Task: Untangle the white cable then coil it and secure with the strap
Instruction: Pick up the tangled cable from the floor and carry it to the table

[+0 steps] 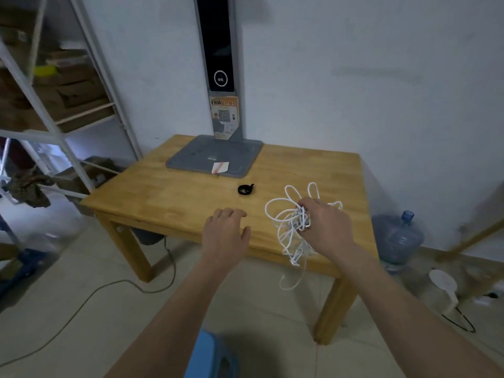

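A tangled white cable [286, 222] sits in a loose bundle at the right front of the wooden table [174, 195]. Some of its loops stick up and one loop hangs over the front edge. My right hand [327, 225] grips the middle of the tangle from the right. My left hand [226, 233] hovers at the table's front edge, palm down, fingers apart, holding nothing. A small black strap [245, 189], rolled into a ring, lies on the table behind and between my hands.
A grey device base [237, 156] with a tall upright panel stands at the table's back. A blue stool [210, 356] is below me. A water jug [398, 238] and a white fan [444, 287] are on the floor right. Metal shelves [54, 105] stand left.
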